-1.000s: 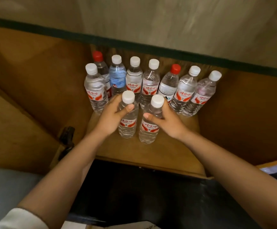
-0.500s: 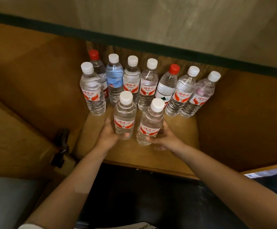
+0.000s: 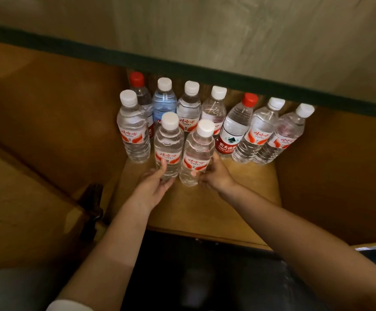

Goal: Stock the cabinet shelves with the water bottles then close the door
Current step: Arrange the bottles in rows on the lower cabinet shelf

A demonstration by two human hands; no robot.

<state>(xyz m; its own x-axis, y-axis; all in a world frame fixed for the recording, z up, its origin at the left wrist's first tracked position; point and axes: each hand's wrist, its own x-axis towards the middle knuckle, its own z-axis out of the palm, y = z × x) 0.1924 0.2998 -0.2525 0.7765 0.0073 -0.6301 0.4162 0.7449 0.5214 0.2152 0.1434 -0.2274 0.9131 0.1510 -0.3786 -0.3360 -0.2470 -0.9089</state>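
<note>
The left hand (image 3: 153, 187) cups the base of the front left bottle (image 3: 168, 149), thumb up along its label and fingers curled round the bottom, while the right hand (image 3: 214, 176) grips the lower part of the front right bottle (image 3: 197, 154), thumb across the front and fingers wrapped behind it. Both bottles stand upright, side by side and almost touching, on the wooden shelf (image 3: 216, 209) of the cabinet, just ahead of the back row. That row runs along the rear of the shelf: a white-capped bottle (image 3: 134, 131) at the far left, a red-capped one (image 3: 137, 86) behind it, a blue-tinted bottle (image 3: 164, 99), two more white-capped ones, a red-labelled bottle (image 3: 234, 129) and two leaning ones at the right. The open door (image 3: 18, 209) sits at the left, its dark hinge (image 3: 93, 203) near the shelf's corner
</note>
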